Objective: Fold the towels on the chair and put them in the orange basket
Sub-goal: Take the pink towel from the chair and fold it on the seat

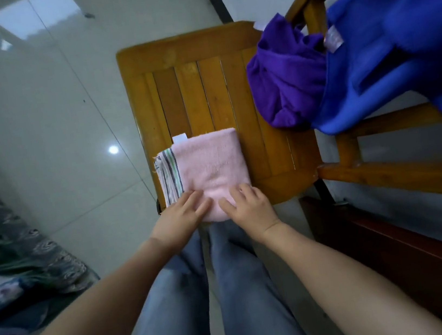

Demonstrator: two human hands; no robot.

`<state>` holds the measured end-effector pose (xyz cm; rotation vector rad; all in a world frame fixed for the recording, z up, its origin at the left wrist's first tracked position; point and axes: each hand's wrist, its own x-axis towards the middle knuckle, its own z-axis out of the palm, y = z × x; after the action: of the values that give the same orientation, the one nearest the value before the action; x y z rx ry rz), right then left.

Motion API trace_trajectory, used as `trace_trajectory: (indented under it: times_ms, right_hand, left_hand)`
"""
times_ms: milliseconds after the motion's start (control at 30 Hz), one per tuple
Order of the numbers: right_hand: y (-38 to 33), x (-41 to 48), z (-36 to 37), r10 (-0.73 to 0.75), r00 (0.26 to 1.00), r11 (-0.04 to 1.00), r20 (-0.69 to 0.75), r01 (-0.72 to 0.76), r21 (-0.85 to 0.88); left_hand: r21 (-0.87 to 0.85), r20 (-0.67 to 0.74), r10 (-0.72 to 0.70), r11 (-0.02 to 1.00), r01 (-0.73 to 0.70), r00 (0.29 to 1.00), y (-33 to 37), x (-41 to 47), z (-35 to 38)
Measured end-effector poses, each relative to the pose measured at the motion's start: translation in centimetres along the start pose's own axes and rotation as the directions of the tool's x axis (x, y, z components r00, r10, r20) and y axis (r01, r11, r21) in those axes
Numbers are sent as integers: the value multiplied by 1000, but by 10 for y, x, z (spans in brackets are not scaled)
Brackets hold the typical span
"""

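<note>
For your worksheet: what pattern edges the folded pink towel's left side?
The pink towel has thin grey and green stripes on white there; head view.

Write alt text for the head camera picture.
Left hand and right hand rest on a folded pink towel at the near edge of a wooden chair seat. A purple towel lies bunched at the seat's far right, beside a blue towel draped over the chair's back.

The far part of the chair seat lies bare, open from the left. The folded pink towel fills its near left part. On the right, the heaped purple towel and the blue towel draped over the chair back block passage.
</note>
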<state>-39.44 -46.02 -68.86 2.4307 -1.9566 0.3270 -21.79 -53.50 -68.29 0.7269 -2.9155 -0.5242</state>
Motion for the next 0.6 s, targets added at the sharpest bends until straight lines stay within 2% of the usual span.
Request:
trace_trajectory:
  times_ms: [100, 233, 367, 467, 567, 600]
  right_hand:
    - [9, 28, -38, -4, 1000, 1000, -29, 4, 12]
    - [26, 80, -110, -20, 999, 999, -51, 17, -43]
    - [38, 130, -177, -83, 994, 991, -77, 74, -114]
    - [42, 165, -228, -150, 976, 977, -161, 121, -176]
    - [44, 200, -273, -238, 939, 954, -249, 179, -239]
    - [42, 210, -289, -249, 936, 953, -247, 191, -235]
  left_hand:
    - [-16, 48, -47, 999, 48, 998, 2, 12, -42]
    - [53, 83, -94, 995, 90, 992, 8, 45, -130]
    - [158, 13, -90, 984, 87, 996, 2, 71, -205]
    - [134, -87, -146, 979, 157, 985, 3, 79, -248]
    - [185, -242, -168, 959, 215, 956, 4, 87, -294]
    - [183, -246, -178, 957, 226, 953, 6, 88, -312]
